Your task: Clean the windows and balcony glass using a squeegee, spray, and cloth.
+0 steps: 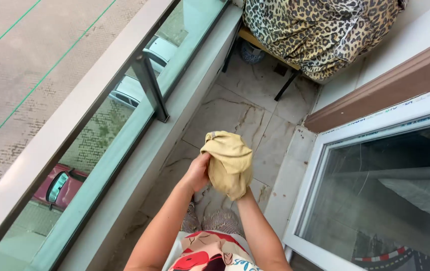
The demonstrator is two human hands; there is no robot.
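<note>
Item: yellow cloth (229, 163), soft and bunched, at the centre of the frame, held up in the air over the balcony floor (235, 110); it touches nothing but my hands.

Left hand (198, 173): closed on the cloth's left edge, fingers curled into the fabric, wrist bent upward.

Right hand: wholly inside or behind the cloth — only my forearm shows, rising from the lower middle of the frame into the bundle; I cannot tell whether that hand is closed or spread.

Floor: pale marbled tiles with brown veining, running from lower centre to upper centre.

Left of frame: glass railing (119, 135) with a dark metal post (150, 88) and a pale top rail; through the glass, far below, a red car (59, 188) at lower left and a white car (134, 93) higher up.

Top of frame: leopard-print cover (320, 30) draped over a piece of furniture on dark legs.

Right of frame: white-framed sliding window (375, 190) under a brown ledge.

Bottom centre: my patterned shirt (207, 253) — red, cream and black; striped slippers (215, 221) just above it on the tiles.
</note>
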